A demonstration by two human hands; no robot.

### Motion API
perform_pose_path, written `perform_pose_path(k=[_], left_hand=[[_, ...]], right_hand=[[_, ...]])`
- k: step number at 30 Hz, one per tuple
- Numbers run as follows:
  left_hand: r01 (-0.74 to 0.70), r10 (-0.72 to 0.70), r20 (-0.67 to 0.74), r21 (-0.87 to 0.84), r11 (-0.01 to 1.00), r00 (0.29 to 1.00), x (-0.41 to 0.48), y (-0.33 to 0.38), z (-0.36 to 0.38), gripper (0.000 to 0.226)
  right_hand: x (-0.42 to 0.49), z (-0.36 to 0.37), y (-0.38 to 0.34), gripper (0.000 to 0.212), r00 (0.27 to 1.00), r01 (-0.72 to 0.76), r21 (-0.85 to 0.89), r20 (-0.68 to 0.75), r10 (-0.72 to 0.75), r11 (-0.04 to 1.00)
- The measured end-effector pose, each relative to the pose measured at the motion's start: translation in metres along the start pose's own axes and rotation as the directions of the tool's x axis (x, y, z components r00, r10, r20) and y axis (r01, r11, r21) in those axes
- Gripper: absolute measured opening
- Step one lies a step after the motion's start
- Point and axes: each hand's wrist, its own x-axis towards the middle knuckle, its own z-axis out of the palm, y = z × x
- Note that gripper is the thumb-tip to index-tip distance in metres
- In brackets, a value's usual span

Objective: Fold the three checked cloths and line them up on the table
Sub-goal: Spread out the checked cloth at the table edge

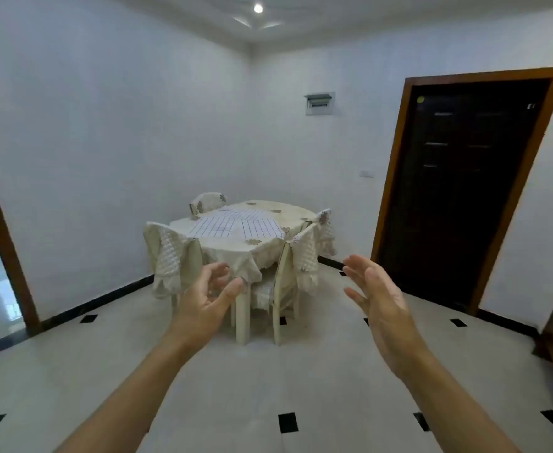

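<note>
Folding hasn't been started yet, looks like: checked cloths (236,223) are spread overlapping across the middle of the tabletop (294,212), well apart from both hands. Left hand (208,295) is loosely curled, right hand (376,299) flat-fingered, nothing held. Tabletop has to be reached first, then one cloth picked.

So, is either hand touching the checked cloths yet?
Apart. The head view shows left hand and right hand in mid-air, with floor between them and the table bearing the checked cloths.
</note>
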Motion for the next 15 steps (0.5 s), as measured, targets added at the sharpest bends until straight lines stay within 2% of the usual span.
perform_pose_path(k=[8, 15], left_hand=[[-0.003, 0.002, 0.009, 0.022, 1.0, 1.0, 0.081, -0.004, 0.054, 0.077], [0.05, -0.05, 0.001, 0.041, 0.998, 0.999, 0.128, -0.049, 0.088, 0.077]], right_hand=[[0.076, -0.039, 0.038, 0.05, 0.999, -0.025, 0.033, 0.021, 0.025, 0.999], [0.125, -0.059, 0.089, 0.068, 0.997, -0.08, 0.019, 0.02, 0.08, 0.997]])
